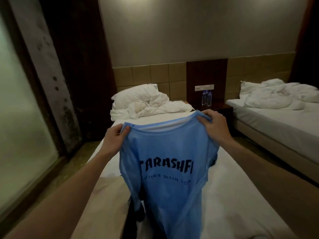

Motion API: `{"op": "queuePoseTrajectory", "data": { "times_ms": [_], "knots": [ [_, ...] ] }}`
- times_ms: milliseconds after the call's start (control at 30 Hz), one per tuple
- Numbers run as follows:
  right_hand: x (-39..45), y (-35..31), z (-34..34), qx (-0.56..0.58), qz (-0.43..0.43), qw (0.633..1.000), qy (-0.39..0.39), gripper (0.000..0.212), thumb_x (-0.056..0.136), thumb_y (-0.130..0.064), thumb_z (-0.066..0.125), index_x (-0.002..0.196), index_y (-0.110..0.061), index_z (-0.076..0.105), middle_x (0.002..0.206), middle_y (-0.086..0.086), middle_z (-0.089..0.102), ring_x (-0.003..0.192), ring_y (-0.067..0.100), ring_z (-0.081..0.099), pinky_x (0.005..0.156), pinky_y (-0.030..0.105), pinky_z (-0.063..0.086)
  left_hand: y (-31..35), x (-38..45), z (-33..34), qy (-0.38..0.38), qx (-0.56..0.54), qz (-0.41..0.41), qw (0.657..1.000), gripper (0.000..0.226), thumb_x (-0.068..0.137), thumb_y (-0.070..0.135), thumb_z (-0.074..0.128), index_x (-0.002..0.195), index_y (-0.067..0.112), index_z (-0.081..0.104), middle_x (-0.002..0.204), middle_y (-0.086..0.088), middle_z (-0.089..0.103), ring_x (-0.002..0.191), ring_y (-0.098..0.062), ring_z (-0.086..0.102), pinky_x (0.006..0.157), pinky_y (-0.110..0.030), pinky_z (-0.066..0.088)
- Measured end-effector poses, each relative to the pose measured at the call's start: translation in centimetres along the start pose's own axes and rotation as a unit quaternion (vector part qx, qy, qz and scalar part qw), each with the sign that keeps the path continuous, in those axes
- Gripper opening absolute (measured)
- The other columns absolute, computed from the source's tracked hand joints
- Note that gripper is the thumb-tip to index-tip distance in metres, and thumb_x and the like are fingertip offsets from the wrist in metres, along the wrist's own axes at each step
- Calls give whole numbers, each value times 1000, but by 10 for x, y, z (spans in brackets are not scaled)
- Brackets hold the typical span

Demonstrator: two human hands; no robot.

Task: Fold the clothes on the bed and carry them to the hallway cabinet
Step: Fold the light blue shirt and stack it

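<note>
Bottles [206, 97], two of them with blue caps and blue labels, stand touching side by side on the dark wooden nightstand [222, 107] between the two beds; whether they hold anything cannot be told in the dim light.

The light blue T-shirt [165, 169] hangs in the air above the near bed [233, 195], held up by its top edge and spread between both hands. The left hand [114, 135] pinches the shirt's left upper corner with thumb and curled fingers, and the right hand [213, 124] grips the right upper corner the same way. The neckline sags between them and shows a white inner lining. Dark block lettering runs across the chest, with a smaller curved line of letters below it. The lower part of the shirt drapes down onto the white sheet, and some dark fabric [136, 209] lies on the bed under and beside it, mostly hidden.

The near bed has a white sheet, a white pillow [138, 95] and a crumpled white duvet [155, 107] bunched at the headboard end. The second bed [279, 121], to the right, carries its own rumpled white bedding. A padded tan headboard panel [158, 78] runs along the wall behind both. A frosted glass panel [22, 118] in a dark frame fills the left side of the room.
</note>
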State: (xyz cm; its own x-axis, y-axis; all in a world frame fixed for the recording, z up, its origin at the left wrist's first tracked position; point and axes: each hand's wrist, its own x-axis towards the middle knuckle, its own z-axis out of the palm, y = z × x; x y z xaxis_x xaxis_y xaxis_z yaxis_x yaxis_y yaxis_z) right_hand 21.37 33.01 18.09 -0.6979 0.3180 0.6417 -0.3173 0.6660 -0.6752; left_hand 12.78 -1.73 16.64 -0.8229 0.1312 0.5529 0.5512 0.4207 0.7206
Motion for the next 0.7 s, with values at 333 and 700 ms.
{"op": "queuePoseTrajectory", "data": {
  "times_ms": [333, 700],
  "knots": [
    [10, -78, -65, 73, -82, 992, 57, 6, 89, -18, 70, 92, -23, 69, 88, -11, 64, 86, -11, 54, 78, 9, 40, 96, -9, -37, 152, 139, 129, 970, 30, 101, 40, 49, 79, 21, 55, 71, 8, 56, 67, -7, 55, 62, -34, 44],
    [24, -92, -87, 119, -77, 983, 121, 14, 88, -24, 65, 85, -38, 67, 88, -13, 68, 98, 21, 62, 91, 48, 50, 138, 2, -52, 220, 263, 183, 921, 36, 100, 46, 37, 78, 18, 44, 70, -2, 52, 60, -20, 50, 58, -36, 36]
  ]
}}
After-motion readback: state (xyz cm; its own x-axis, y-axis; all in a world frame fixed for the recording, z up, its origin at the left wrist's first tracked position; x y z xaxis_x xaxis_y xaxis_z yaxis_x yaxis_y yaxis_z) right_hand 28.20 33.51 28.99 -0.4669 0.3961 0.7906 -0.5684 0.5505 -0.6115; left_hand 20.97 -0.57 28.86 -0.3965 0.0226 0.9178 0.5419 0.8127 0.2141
